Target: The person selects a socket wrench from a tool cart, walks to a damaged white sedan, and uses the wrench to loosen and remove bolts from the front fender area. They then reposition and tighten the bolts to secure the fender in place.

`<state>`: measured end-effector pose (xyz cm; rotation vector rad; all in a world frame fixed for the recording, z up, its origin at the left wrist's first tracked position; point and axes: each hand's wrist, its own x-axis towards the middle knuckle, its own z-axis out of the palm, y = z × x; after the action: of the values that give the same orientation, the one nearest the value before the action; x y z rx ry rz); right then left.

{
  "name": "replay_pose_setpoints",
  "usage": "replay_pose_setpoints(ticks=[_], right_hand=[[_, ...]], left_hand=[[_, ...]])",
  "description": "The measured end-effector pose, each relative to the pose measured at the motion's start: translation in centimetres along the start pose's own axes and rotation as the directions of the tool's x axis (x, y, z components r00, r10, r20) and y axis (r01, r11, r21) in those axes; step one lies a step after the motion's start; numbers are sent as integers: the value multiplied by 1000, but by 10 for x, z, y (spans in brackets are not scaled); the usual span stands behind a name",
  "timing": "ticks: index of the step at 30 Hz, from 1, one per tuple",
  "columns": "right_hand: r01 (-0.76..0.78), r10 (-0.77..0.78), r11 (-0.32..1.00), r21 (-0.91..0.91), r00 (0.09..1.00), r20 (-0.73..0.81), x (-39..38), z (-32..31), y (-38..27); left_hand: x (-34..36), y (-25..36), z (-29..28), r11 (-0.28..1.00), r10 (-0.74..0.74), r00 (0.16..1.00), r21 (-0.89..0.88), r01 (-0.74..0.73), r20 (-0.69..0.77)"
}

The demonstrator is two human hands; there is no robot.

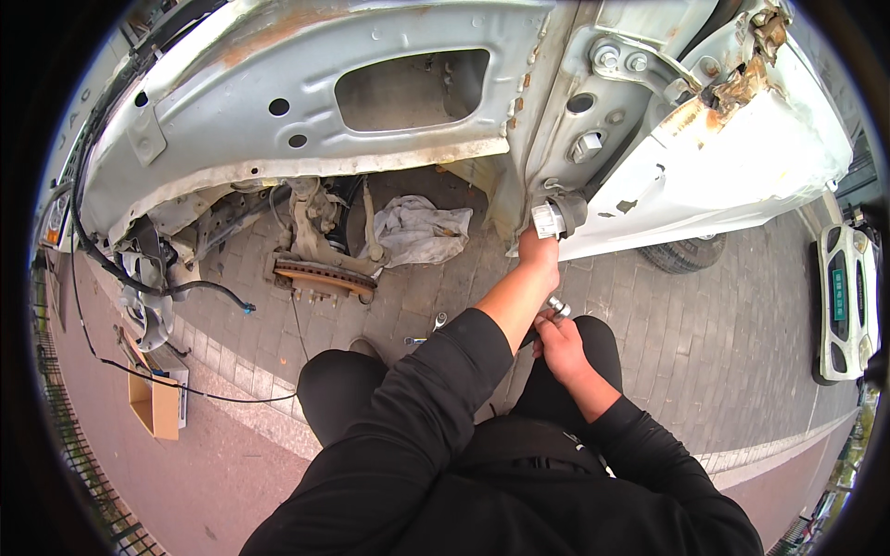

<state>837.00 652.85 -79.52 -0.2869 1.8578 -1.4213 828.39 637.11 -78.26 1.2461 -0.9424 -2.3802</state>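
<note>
My left hand (538, 252) reaches forward into the gap between the car body and the open door. It is closed around a wiring connector (547, 221) with a white label, though most of the fingers are hidden. A grey rubber boot (574, 215) sits right beside that connector. Lower down, over my right thigh, my right hand (562, 350) grips a ratchet wrench, whose chrome head (558, 307) sticks up past the fingers. The white car door (681, 190) hangs at the right, its upper door hinge (640, 67) bolted to the body.
The bare wheel well shows a rusty brake disc (324, 276) and a crumpled cloth (419, 230). Wrenches (428, 330) lie on the paving near my left knee. A tyre (684, 255) lies beneath the door, a cardboard box (154, 405) stands left, and a white car (845, 301) is parked right.
</note>
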Motion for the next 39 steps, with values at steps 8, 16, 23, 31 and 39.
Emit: replay_pose_setpoints(ticks=[8,16,23,31,39], right_hand=[[42,-42,999,-15,999,32,0,3,2],[-17,15,999,49,999,50,-2,5,6],[29,-31,998,62,999,33,-6,5,17],[-87,87,996,-13,996,32,-5,-8,37],[87,-82,961,-263,996,30,-5,5,39]], left_hand=[[-9,5,0,997,26,998,-66,-29,-52],[7,-11,5,994,54,995,-88,-61,-83],[19,-23,16,999,29,993,-36,-33,-112],[8,-14,18,992,17,996,-124,-28,-85],[8,-8,13,1000,7,997,-25,-9,-75]])
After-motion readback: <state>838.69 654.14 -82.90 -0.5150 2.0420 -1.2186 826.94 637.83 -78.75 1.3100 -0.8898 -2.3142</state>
